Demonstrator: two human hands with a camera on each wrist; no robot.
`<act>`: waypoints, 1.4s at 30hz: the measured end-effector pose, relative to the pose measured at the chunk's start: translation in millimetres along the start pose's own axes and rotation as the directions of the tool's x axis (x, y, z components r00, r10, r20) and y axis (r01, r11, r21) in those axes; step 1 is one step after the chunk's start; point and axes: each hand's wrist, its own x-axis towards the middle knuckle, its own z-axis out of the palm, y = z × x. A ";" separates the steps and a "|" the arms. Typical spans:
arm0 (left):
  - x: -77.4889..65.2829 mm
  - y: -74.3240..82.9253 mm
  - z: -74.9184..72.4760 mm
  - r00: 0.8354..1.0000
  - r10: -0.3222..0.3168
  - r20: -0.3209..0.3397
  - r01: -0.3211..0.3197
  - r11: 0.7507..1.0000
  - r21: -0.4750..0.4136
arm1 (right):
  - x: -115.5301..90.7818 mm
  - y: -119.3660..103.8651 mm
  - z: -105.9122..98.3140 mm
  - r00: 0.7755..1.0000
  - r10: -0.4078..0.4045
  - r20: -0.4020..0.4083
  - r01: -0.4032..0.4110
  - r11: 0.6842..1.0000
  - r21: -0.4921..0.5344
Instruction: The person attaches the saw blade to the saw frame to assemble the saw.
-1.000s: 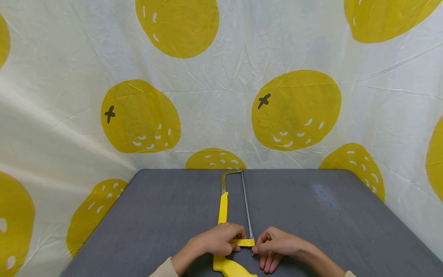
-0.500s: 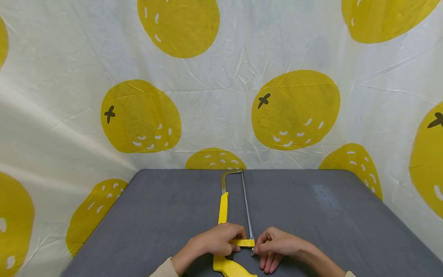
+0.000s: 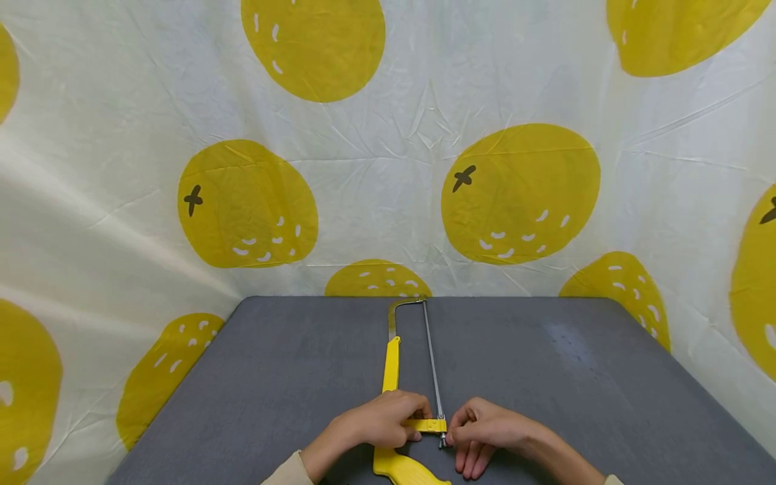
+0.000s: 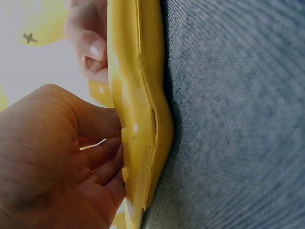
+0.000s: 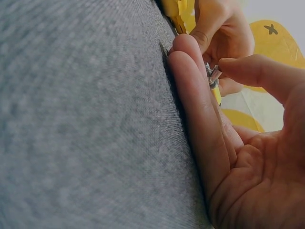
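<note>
A yellow hacksaw (image 3: 391,367) lies on the grey table, its thin blade (image 3: 432,357) on the right side of the frame and its yellow handle (image 3: 409,468) toward me. My left hand (image 3: 388,414) grips the yellow crosspiece (image 3: 427,425) at the near end of the blade. Just below that crosspiece sits a small metal wing nut (image 3: 442,442), which my right hand (image 3: 488,431) pinches. In the right wrist view, the thumb tip touches the wing nut (image 5: 214,74) while the outer fingers (image 5: 200,119) lie straight along the table. The yellow handle (image 4: 138,129) hides the left fingertips in the left wrist view.
The grey table (image 3: 291,377) runs back to a white cloth (image 3: 376,202) printed with big yellow fruit, which hangs behind and at both sides. The hacksaw's far end reaches the table's back edge.
The wing nut has turned slightly between the right thumb and finger. Both hands and the hacksaw have otherwise kept their places.
</note>
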 end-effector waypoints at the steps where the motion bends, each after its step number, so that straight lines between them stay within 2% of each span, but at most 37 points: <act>1: 0.1 0.1 -0.2 1.000 0.001 0.001 -0.001 1.000 0.001 | 0.2 -0.1 0.0 1.000 -0.002 0.001 0.002 1.000 0.000; 11: 1.9 -2.1 -1.2 1.000 -0.006 0.020 0.007 0.999 -0.041 | 0.6 -1.1 -0.9 1.000 -0.004 0.002 0.004 1.000 -0.001; 16: 1.7 -1.1 -1.4 1.000 -0.004 0.015 0.004 1.000 -0.015 | 0.6 -0.7 -0.7 1.000 -0.007 -0.002 0.007 1.000 -0.001; 25: 3.4 -2.4 0.1 1.000 -0.024 0.018 0.025 0.998 -0.050 | 1.6 0.4 -0.9 1.000 -0.008 -0.014 0.008 1.000 -0.004; 42: 5.0 -2.6 0.5 1.000 -0.019 0.011 0.020 0.999 -0.049 | 2.9 3.4 -2.2 1.000 -0.017 -0.015 0.017 1.000 0.003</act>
